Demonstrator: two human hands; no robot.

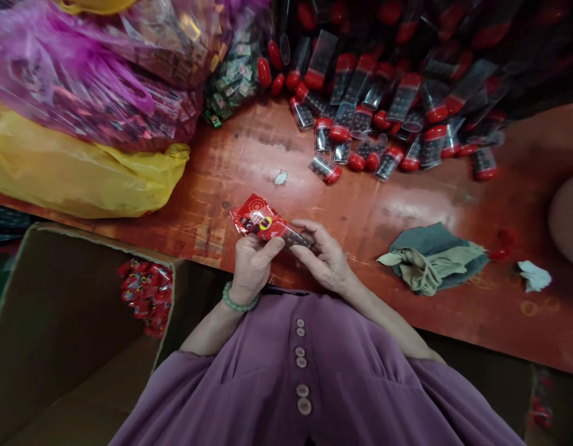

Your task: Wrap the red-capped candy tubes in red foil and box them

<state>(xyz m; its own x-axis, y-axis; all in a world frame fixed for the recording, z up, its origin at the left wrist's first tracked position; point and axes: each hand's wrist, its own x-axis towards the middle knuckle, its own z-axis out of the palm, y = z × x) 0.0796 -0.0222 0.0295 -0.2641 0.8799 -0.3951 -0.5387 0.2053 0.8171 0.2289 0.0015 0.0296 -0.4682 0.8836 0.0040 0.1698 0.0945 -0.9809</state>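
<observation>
My left hand [253,263], with a green bead bracelet at its wrist, pinches a red printed packet [262,218]. The fingers of my right hand [327,259] are closed around a small clear container [297,237] that looks full of dark round balls. The container's left end meets the packet's lower right end. Whether it sits inside the packet or only against it I cannot tell. Both things are held above the front edge of the reddish table [346,207].
Many red-capped clear containers [402,99] lie heaped at the back right. Stuffed purple [95,74] and yellow [82,167] bags fill the back left. An open cardboard box [58,310] with red packets [149,294] stands at lower left. A grey-green cloth [430,254] lies at right.
</observation>
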